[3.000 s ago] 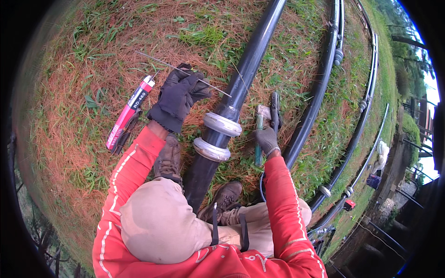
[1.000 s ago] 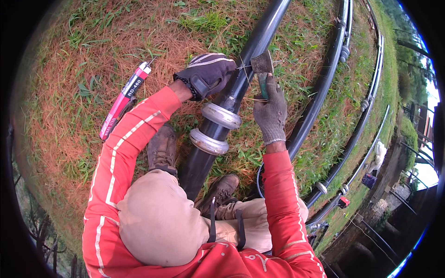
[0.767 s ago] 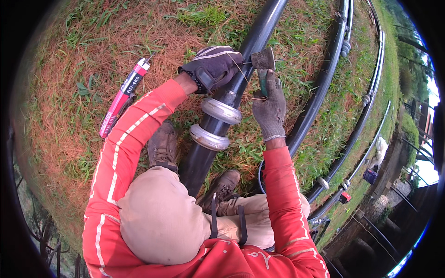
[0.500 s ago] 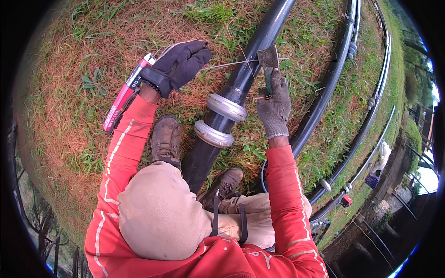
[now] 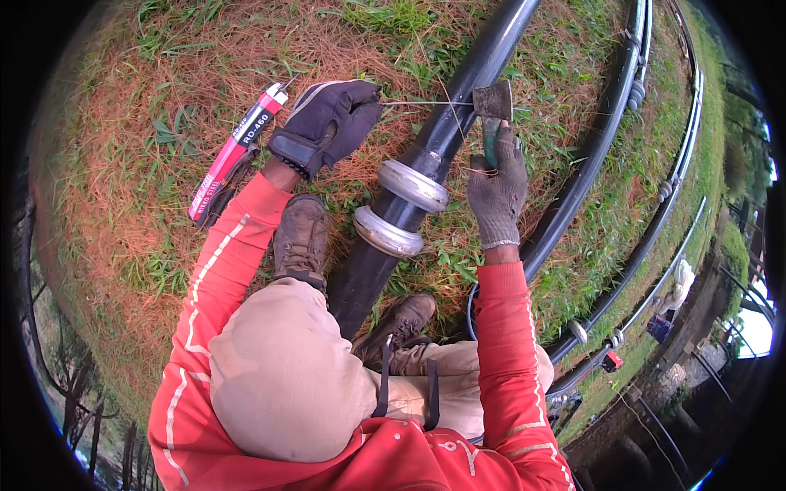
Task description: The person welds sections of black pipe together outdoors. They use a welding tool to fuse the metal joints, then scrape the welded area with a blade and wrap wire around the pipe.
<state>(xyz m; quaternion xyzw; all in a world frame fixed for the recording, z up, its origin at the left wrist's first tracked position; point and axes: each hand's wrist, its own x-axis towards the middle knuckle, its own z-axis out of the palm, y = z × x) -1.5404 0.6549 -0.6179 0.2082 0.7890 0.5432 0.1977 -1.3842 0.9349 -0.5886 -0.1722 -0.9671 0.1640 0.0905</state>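
My right hand (image 5: 496, 192), in a grey knit glove, grips a scraper (image 5: 494, 100) with a green handle and a worn, rectangular metal blade. The blade lies at the right side of a thick black pipe (image 5: 467, 102). In a dark padded glove, my left hand (image 5: 329, 127) is pinched closed on one end of a thin rod (image 5: 409, 103). That rod runs across the pipe and passes the blade, its other end showing just right of it. Two silver ring collars (image 5: 413, 186) circle the pipe nearer to me.
A pink, white and black pack (image 5: 237, 151) lies on needle-strewn grass left of my left wrist, a thin rod poking from its end. More black pipes (image 5: 585, 172) run along the right. My boots (image 5: 300, 237) stand on both sides of the near pipe.
My left hand has shifted right and its fingers have closed on the rod's end. The rod now lies straighter across the pipe. My right hand keeps the scraper at the pipe's side.
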